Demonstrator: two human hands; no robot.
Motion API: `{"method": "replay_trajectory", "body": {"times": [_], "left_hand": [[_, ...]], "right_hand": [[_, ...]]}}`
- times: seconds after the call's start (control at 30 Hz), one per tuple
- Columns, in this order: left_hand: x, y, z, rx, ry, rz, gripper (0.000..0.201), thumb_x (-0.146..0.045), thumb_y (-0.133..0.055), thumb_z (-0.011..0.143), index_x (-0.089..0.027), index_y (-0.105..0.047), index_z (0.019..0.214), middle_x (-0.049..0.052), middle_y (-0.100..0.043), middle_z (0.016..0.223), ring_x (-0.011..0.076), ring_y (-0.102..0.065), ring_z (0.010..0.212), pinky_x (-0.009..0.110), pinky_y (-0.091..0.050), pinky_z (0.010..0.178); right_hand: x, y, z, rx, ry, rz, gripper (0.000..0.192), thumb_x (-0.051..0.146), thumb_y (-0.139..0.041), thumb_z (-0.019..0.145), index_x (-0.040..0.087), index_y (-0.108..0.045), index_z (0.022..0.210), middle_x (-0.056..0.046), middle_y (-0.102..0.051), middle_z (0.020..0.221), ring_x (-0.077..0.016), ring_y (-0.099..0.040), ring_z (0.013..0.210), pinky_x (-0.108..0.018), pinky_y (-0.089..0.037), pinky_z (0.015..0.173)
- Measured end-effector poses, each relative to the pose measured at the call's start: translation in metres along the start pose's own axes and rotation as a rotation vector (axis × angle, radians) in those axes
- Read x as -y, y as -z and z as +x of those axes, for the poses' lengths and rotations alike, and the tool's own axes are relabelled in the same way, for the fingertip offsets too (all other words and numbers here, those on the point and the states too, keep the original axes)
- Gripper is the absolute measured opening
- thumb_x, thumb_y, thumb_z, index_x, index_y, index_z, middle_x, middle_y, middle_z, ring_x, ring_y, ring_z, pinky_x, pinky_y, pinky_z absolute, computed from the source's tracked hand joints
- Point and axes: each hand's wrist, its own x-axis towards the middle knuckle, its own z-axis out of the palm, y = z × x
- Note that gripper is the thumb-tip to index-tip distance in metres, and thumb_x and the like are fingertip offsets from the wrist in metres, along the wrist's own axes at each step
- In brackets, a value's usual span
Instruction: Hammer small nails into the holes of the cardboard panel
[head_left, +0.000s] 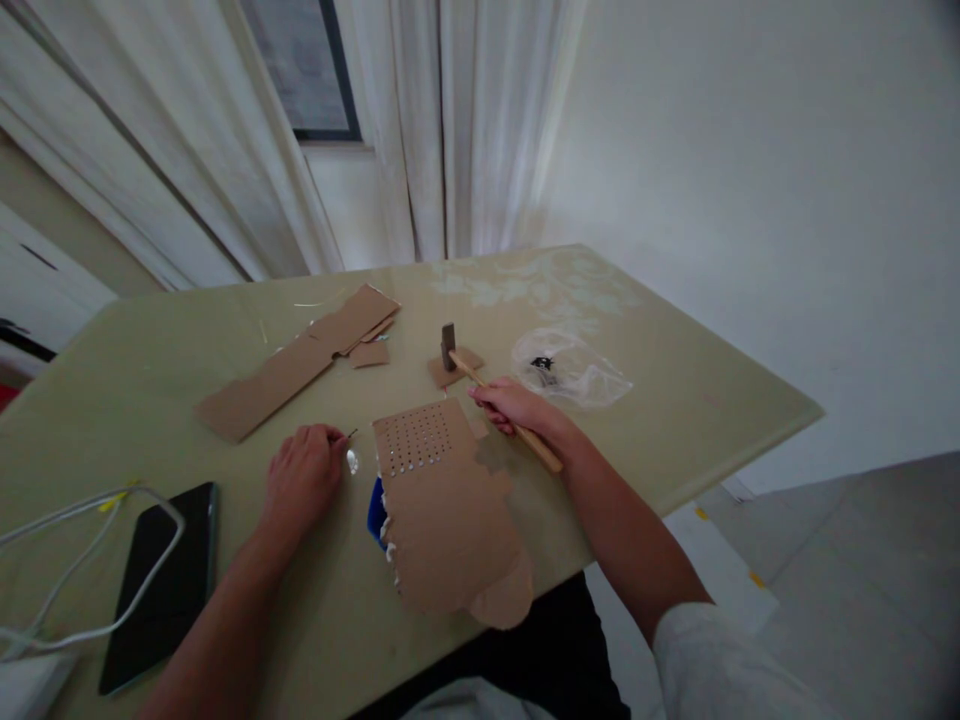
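Note:
My right hand point(514, 404) is wrapped round the wooden handle of a hammer point(540, 448). The hammer's dark metal head stands over a small cardboard square point(469, 358) on the table. My left hand point(306, 476) rests on the tabletop, fingers pinched on a thin dark nail point(352, 434) that points right. Between my hands lies a cardboard piece point(450, 530) with rows of small holes near its far end and whitish bits along its left edge. Something blue point(376, 512) shows from under that edge.
Behind my left hand lie a long cardboard strip point(300, 375) and smaller scraps. A clear plastic bag point(581, 370) with small black pieces sits at the right. A black tablet point(161, 580) and white cables point(154, 590) are at the near left. The table's edge point(739, 458) runs along the right.

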Motion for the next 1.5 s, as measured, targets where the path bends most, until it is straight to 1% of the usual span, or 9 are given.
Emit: {"method": "replay_trajectory", "body": {"times": [0.13, 0.27, 0.43, 0.73, 1.03, 1.17, 1.27, 1.4, 1.5], "left_hand": [[0.0002, -0.0009, -0.0009, -0.013, -0.01, 0.004, 0.044, -0.034, -0.036, 0.113, -0.013, -0.075, 0.119, 0.025, -0.076, 0.122, 0.0398, -0.073, 0.118, 0.048, -0.056, 0.1], [0.0011, -0.002, -0.0021, -0.015, -0.018, 0.012, 0.046, -0.034, -0.033, 0.114, -0.014, -0.074, 0.12, 0.025, -0.076, 0.124, 0.0397, -0.073, 0.118, 0.049, -0.056, 0.1], [0.0014, -0.0013, -0.002, -0.018, -0.019, 0.006, 0.045, -0.034, -0.035, 0.113, -0.015, -0.075, 0.118, 0.024, -0.077, 0.122, 0.0394, -0.073, 0.117, 0.049, -0.056, 0.1], [-0.0018, 0.0021, -0.0038, -0.027, -0.009, -0.004, 0.038, -0.031, -0.041, 0.111, -0.018, -0.076, 0.116, 0.021, -0.078, 0.12, 0.0366, -0.072, 0.116, 0.047, -0.056, 0.102], [-0.0022, 0.0007, -0.0033, -0.014, 0.001, -0.016, 0.039, -0.033, -0.039, 0.112, -0.016, -0.074, 0.116, 0.022, -0.077, 0.123, 0.038, -0.073, 0.118, 0.047, -0.056, 0.1], [-0.0028, 0.0046, -0.0031, -0.002, -0.001, -0.061, 0.038, -0.034, -0.041, 0.11, -0.015, -0.073, 0.117, 0.022, -0.077, 0.123, 0.0389, -0.072, 0.119, 0.05, -0.056, 0.102], [-0.0029, 0.0056, -0.0032, 0.01, -0.008, -0.104, 0.036, -0.035, -0.042, 0.108, -0.016, -0.072, 0.115, 0.022, -0.077, 0.123, 0.0389, -0.072, 0.119, 0.05, -0.057, 0.103], [-0.0016, 0.0028, -0.0028, -0.054, -0.008, -0.165, 0.034, -0.04, -0.04, 0.106, -0.019, -0.068, 0.108, 0.021, -0.076, 0.118, 0.0384, -0.072, 0.115, 0.051, -0.057, 0.102], [0.0023, 0.0041, -0.0001, -0.124, 0.011, -0.306, 0.026, -0.043, -0.046, 0.1, -0.023, -0.063, 0.098, 0.018, -0.076, 0.109, 0.0369, -0.072, 0.108, 0.05, -0.057, 0.1]], "right_hand": [[-0.0007, 0.0014, 0.0039, 0.017, -0.021, 0.001, 0.049, 0.043, -0.061, 0.114, 0.025, -0.046, 0.071, 0.011, -0.039, 0.043, -0.0072, -0.036, 0.031, -0.017, -0.033, 0.033], [0.001, 0.0017, 0.001, 0.022, -0.006, 0.002, 0.051, 0.044, -0.063, 0.113, 0.025, -0.044, 0.07, 0.011, -0.039, 0.045, -0.0059, -0.033, 0.032, -0.017, -0.032, 0.034], [0.0031, -0.0016, -0.0024, 0.053, 0.011, -0.013, 0.053, 0.041, -0.057, 0.116, 0.025, -0.042, 0.067, 0.01, -0.038, 0.043, -0.0062, -0.034, 0.032, -0.017, -0.032, 0.034], [0.0008, 0.0027, -0.001, 0.083, 0.024, -0.034, 0.054, 0.046, -0.059, 0.115, 0.025, -0.044, 0.067, 0.01, -0.041, 0.04, -0.0071, -0.036, 0.029, -0.018, -0.033, 0.033], [-0.0025, 0.0047, 0.0013, 0.082, 0.027, -0.039, 0.05, 0.047, -0.059, 0.114, 0.025, -0.047, 0.07, 0.011, -0.041, 0.04, -0.0077, -0.037, 0.029, -0.019, -0.031, 0.033], [-0.0013, 0.0032, 0.0004, 0.081, 0.032, -0.043, 0.052, 0.044, -0.053, 0.116, 0.025, -0.045, 0.068, 0.01, -0.04, 0.038, -0.0079, -0.037, 0.029, -0.019, -0.032, 0.033], [0.0001, 0.002, -0.0005, 0.086, 0.034, -0.045, 0.052, 0.044, -0.052, 0.115, 0.025, -0.045, 0.067, 0.01, -0.04, 0.038, -0.008, -0.038, 0.029, -0.019, -0.032, 0.033], [-0.001, 0.0016, 0.0003, 0.075, 0.045, -0.056, 0.051, 0.047, -0.055, 0.113, 0.026, -0.046, 0.067, 0.009, -0.041, 0.038, -0.0084, -0.037, 0.028, -0.02, -0.032, 0.033], [-0.0027, 0.0023, 0.0001, 0.054, 0.062, -0.071, 0.052, 0.048, -0.062, 0.109, 0.026, -0.046, 0.065, 0.009, -0.042, 0.038, -0.0088, -0.038, 0.028, -0.022, -0.032, 0.033]]}}
